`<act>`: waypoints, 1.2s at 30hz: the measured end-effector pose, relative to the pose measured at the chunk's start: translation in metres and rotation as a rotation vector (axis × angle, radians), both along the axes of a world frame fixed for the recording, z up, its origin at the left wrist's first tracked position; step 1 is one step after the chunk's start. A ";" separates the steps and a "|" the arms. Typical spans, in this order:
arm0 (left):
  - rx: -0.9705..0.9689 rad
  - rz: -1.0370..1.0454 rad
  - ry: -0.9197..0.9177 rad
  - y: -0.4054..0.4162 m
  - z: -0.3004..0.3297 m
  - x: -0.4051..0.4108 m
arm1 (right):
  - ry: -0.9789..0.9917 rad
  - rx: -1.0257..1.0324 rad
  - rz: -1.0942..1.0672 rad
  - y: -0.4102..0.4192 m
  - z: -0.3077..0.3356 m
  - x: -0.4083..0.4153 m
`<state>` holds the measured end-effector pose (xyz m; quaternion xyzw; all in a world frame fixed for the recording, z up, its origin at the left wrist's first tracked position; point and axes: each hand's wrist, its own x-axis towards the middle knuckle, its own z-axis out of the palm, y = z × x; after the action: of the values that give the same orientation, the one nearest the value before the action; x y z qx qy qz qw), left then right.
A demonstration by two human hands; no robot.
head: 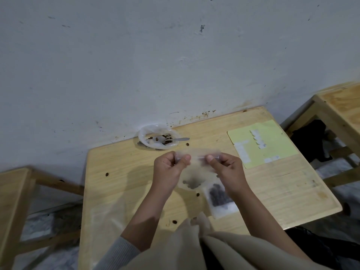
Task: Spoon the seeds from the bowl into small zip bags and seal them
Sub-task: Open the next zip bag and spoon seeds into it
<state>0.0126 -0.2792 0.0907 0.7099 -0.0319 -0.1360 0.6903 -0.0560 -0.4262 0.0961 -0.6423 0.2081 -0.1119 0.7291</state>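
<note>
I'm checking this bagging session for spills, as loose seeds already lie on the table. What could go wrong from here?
The zip bag, pinched at its top by the left hand and the right hand, hangs over the table; an incomplete seal could drop seeds. The right forearm could nudge the filled bag.

no readable text, labels too blurred

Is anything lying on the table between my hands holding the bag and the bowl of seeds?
Nothing visible blocks it. The table strip between the zip bag and bowl is bare; one loose seed lies right of the bowl, under the spoon handle.
</note>
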 end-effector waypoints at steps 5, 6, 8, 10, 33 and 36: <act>0.013 -0.036 0.106 -0.007 -0.004 -0.002 | 0.047 0.017 -0.040 -0.015 -0.011 0.003; 0.012 -0.058 0.138 -0.009 -0.005 -0.004 | 0.050 -0.001 -0.071 -0.018 -0.014 0.004; 0.014 -0.081 0.183 -0.013 -0.008 -0.005 | 0.079 0.014 -0.097 -0.023 -0.015 0.005; 0.026 -0.070 0.207 -0.018 -0.011 -0.004 | 0.125 0.076 -0.080 -0.027 -0.016 0.005; 0.997 -0.433 -0.153 -0.047 -0.110 -0.032 | 0.496 -1.033 0.196 -0.041 -0.115 -0.029; 1.017 -0.462 -0.153 -0.046 -0.108 -0.031 | 0.517 -1.093 0.201 -0.038 -0.112 -0.029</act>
<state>-0.0183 -0.3252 -0.0177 0.9357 -0.1669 -0.2298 0.2092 -0.0849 -0.4640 -0.0155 -0.9461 0.2292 0.0263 0.2273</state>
